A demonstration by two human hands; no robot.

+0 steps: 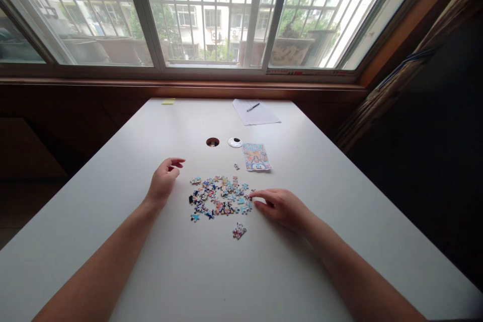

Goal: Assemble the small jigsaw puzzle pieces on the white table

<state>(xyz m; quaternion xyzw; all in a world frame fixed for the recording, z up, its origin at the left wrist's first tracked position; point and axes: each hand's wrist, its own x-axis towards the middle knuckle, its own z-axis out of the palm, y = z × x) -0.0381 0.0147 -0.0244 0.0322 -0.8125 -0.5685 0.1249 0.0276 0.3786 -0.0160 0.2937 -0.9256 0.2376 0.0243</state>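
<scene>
A scatter of small colourful jigsaw pieces (221,197) lies in the middle of the white table (151,126). My right hand (281,206) rests flat on the table at the pile's right edge, fingers stretched out and fingertips touching the nearest pieces. My left hand (165,179) hovers just left of the pile, fingers loosely curled and apart, holding nothing. A few joined pieces (239,231) lie apart in front of the pile, and a single piece (236,166) lies behind it. A printed puzzle picture (256,156) lies beyond the pile.
A round cable hole (212,142) and its white cap (235,142) sit behind the puzzle. Farther back lie sheets of paper (260,113) with a pen (253,107), and a yellow sticky note (168,101). A window runs along the far wall.
</scene>
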